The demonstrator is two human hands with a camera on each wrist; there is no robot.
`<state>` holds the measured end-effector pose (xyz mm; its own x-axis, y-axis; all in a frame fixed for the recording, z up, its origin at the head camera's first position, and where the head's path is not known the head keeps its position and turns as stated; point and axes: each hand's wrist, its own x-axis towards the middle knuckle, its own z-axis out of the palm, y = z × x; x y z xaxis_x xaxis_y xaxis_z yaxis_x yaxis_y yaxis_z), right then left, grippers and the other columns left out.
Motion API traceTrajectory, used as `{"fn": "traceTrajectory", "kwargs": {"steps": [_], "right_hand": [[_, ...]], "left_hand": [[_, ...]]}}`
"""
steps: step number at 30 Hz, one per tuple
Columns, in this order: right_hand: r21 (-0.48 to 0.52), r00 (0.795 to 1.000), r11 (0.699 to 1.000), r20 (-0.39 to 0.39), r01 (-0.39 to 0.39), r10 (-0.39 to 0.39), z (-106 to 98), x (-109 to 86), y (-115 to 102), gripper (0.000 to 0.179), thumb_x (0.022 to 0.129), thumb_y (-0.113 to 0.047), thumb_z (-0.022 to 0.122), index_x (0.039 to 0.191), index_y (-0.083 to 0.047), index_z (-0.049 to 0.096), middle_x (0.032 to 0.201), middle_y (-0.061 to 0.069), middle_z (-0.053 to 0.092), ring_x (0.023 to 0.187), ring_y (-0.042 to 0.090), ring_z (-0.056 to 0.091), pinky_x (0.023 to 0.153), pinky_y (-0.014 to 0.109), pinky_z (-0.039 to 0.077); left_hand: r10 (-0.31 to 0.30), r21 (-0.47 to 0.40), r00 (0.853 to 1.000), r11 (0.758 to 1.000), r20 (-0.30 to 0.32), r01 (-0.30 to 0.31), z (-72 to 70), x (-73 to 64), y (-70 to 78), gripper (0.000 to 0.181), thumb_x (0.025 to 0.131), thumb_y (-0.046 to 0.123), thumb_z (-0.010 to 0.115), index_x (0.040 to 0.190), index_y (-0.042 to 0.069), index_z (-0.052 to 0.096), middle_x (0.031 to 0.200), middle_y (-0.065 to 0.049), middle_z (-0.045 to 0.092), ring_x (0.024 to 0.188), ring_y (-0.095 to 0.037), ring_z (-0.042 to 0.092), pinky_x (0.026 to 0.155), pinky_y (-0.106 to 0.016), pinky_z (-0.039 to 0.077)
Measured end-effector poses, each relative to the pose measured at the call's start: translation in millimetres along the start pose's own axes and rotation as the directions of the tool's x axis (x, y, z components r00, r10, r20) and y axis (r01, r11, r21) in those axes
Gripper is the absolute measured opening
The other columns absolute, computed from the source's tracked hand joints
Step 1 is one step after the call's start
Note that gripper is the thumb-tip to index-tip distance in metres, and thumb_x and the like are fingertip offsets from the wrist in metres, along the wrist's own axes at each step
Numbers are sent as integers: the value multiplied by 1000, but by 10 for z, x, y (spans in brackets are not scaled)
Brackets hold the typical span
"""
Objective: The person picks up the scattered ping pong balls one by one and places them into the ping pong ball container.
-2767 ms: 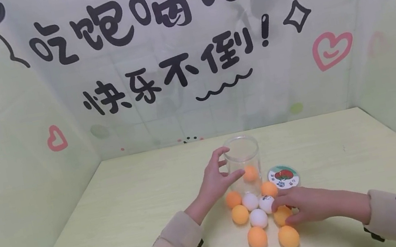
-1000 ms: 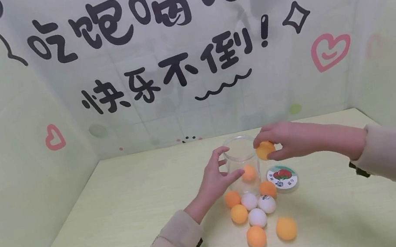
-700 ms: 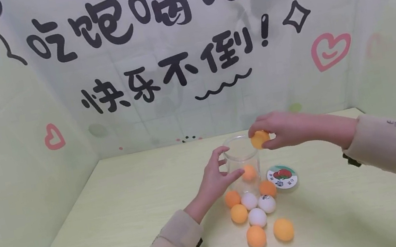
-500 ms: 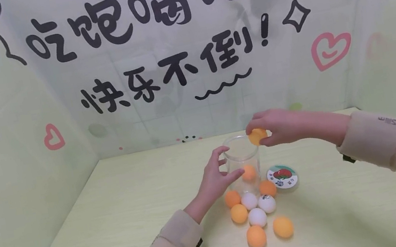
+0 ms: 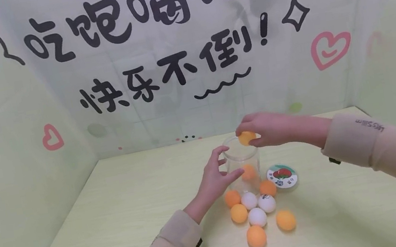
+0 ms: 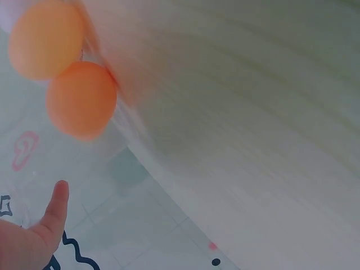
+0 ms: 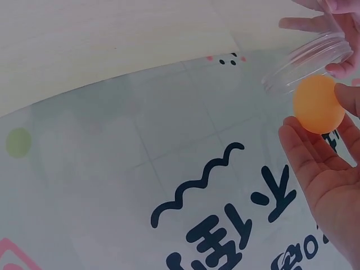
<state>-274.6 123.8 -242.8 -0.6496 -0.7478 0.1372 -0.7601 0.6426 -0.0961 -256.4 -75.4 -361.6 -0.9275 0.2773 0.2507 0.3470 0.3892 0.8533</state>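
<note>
My left hand (image 5: 213,178) holds the near left side of a clear, lidless plastic jar (image 5: 243,159), fingers round the rim and thumb across the front. The jar stands upright with an orange ping-pong ball (image 5: 248,172) showing through its wall. Over the mouth, my right hand (image 5: 268,129) pinches another orange ball (image 5: 247,138) between thumb and fingertips. The right wrist view shows this pinched ball (image 7: 319,104) right by the jar rim (image 7: 306,64). Only part of the left hand (image 6: 34,242) appears in the left wrist view.
Before the jar lie three white balls (image 5: 257,217) and several orange balls (image 5: 256,237), one orange ball (image 5: 286,220) apart at the right. A round lid (image 5: 282,176) with a printed picture lies right of the jar. A printed cloth (image 5: 165,120) hangs behind the table.
My right hand has picked up an orange ball from the table, raised it and moved it left over the jar's mouth. The loose ball at front right has shifted slightly. My left hand stays put.
</note>
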Motion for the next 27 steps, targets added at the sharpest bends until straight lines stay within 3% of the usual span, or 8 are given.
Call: {"fn": "traceTrajectory", "kwargs": {"steps": [17, 22, 27], "right_hand": [[42, 998, 999, -62, 8, -6, 42, -48, 69, 29, 83, -6, 65, 111, -4, 60, 111, 12, 59, 100, 28, 58, 84, 39, 51], [68, 992, 997, -112, -49, 56, 28, -137, 116, 29, 83, -7, 65, 111, -4, 59, 111, 10, 59, 102, 27, 56, 85, 40, 50], [99, 980, 990, -165, -98, 113, 94, -307, 103, 29, 81, -7, 67, 109, -4, 60, 106, 10, 60, 93, 25, 58, 79, 39, 52]], "left_hand": [[2, 0, 1000, 1000, -5, -2, 8, 36, 7, 64, 78, 23, 73, 130, 18, 37, 141, -5, 37, 118, -32, 48, 84, -39, 50], [-2, 1, 1000, 1000, -2, 2, 12, 41, 14, 63, 78, 24, 73, 130, 19, 37, 141, -6, 37, 118, -32, 48, 85, -39, 50], [-11, 9, 1000, 1000, -4, 11, 16, 50, 14, 63, 78, 24, 73, 130, 18, 37, 141, -5, 37, 118, -31, 48, 86, -39, 50]]}}
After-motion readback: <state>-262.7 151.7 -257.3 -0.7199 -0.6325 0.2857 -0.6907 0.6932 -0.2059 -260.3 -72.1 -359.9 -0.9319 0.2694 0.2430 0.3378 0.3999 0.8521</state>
